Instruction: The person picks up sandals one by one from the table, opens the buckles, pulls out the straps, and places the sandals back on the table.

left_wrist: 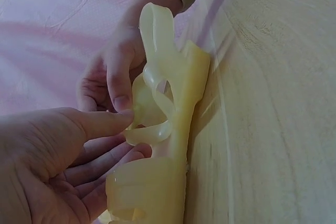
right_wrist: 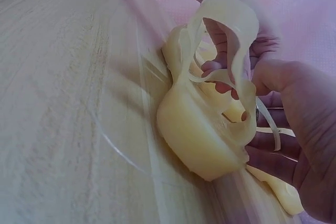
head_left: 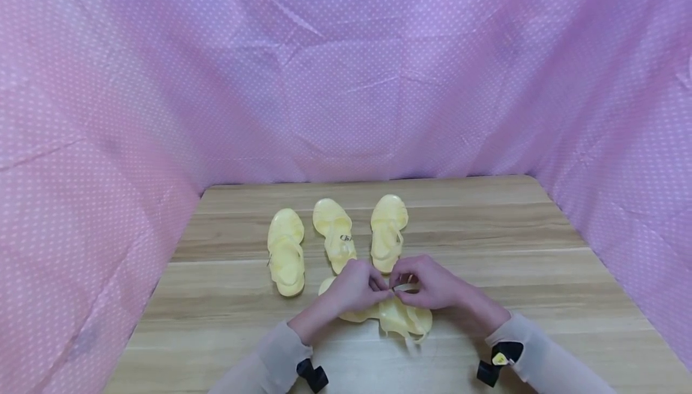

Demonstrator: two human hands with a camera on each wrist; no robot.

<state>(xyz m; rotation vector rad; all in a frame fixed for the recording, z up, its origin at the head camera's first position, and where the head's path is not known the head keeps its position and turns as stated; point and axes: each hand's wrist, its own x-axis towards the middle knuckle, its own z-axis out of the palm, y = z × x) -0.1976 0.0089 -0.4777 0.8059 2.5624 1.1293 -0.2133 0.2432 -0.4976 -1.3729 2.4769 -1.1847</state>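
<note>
A pink dotted cloth [head_left: 346, 69] encloses the scene on the left, right and far sides. Within it stands a wooden table [head_left: 513, 244], its plank top running left to right.

On the far-middle part of the table three pale yellow sandals lie side by side, toes pointing away: the left sandal [head_left: 285, 250], the middle sandal [head_left: 335, 233] just beside it, and the right sandal [head_left: 387, 232]. They lie close together; whether any two touch cannot be told. The middle one shows a small dark buckle at its strap.

Nearer, at the table's centre, a fourth yellow sandal [head_left: 397, 316] rests on the wood under both hands, lying roughly crosswise. The wrist views show it tipped onto its edge against the table top, with its soft straps looped upward.

The left hand [head_left: 357, 289] has curled fingers; in the left wrist view its thumb presses against the curled strap [left_wrist: 152, 124] of the sandal while the fingers lie beneath. The right hand [head_left: 432, 289] meets it from the right, fingertips pinching the same thin strap between the two hands. In the right wrist view its fingers curl through the strap loops.

Both forearms wear light sleeves [head_left: 270, 361], each with a black wrist mount [head_left: 313, 375] at the cuff.
</note>
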